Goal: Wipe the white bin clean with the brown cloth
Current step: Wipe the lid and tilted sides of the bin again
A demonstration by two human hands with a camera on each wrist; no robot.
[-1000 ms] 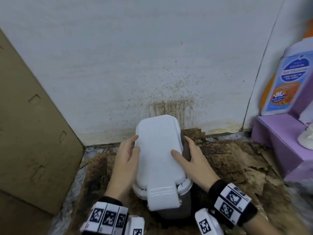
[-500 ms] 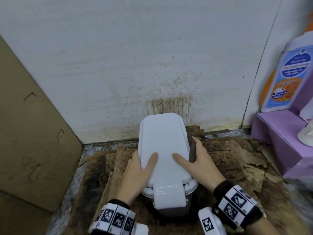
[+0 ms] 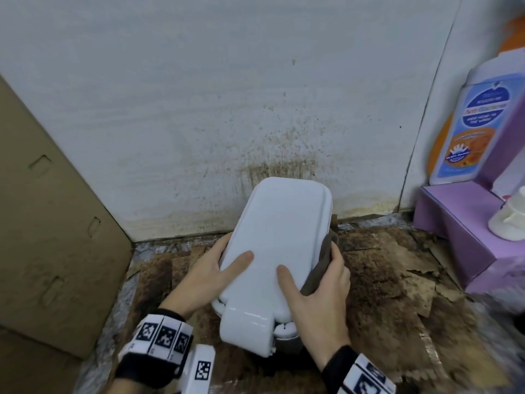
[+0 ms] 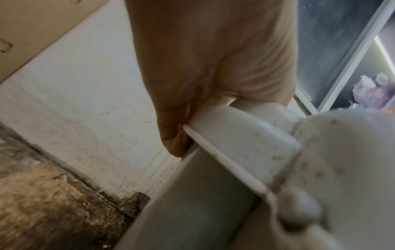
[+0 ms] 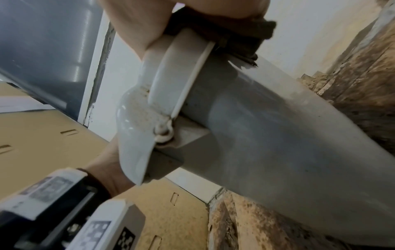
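Observation:
The white bin [image 3: 279, 234], lid closed, leans with its top toward me over the dirty floor by the wall. My left hand [image 3: 211, 270] grips the lid's left edge, thumb lying on top; the left wrist view shows the lid rim [image 4: 235, 145] caught in the left hand [image 4: 203, 59]. My right hand [image 3: 322, 291] holds the brown cloth [image 3: 324, 258] against the bin's right side, thumb resting on the lid. In the right wrist view the cloth [image 5: 237, 32] is bunched under the right hand [image 5: 136, 25] at the rim, above the grey bin body [image 5: 278, 132].
A tall cardboard box [image 3: 51, 237] stands close on the left. The white wall [image 3: 227, 95] behind the bin is stained brown. A purple box [image 3: 466, 237], an orange bottle [image 3: 468, 132] and a white object [image 3: 510, 220] crowd the right. Torn, wet cardboard [image 3: 386, 282] covers the floor.
The bin's top has tipped toward me. My left hand shifted from the lid's left edge so its thumb lies on top. The right hand with the cloth slid nearer along the right side.

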